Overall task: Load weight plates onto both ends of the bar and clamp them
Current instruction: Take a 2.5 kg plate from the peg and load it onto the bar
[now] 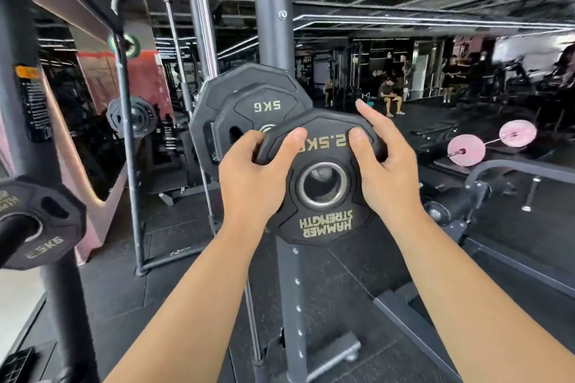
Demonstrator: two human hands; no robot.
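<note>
I hold a black 2.5 kg plate (323,224) in front of me with both hands, its steel-ringed hole facing me and its lettering upside down. My left hand (252,177) grips its upper left edge, thumb over the face. My right hand (385,171) grips the upper right edge, thumb on the face and index finger sticking up. Just behind it, a 5 kg plate (249,112) sits in front of a larger black plate (211,99), both on a peg hidden behind the held plate. I see no clamp.
A dark upright post (273,9) rises behind the plates. Another 2.5 kg plate (53,227) sits on a peg at the lower left. A bench frame (485,183) stands to the right. A bar with pink plates (466,149) lies on the floor farther right. Several people sit in the background.
</note>
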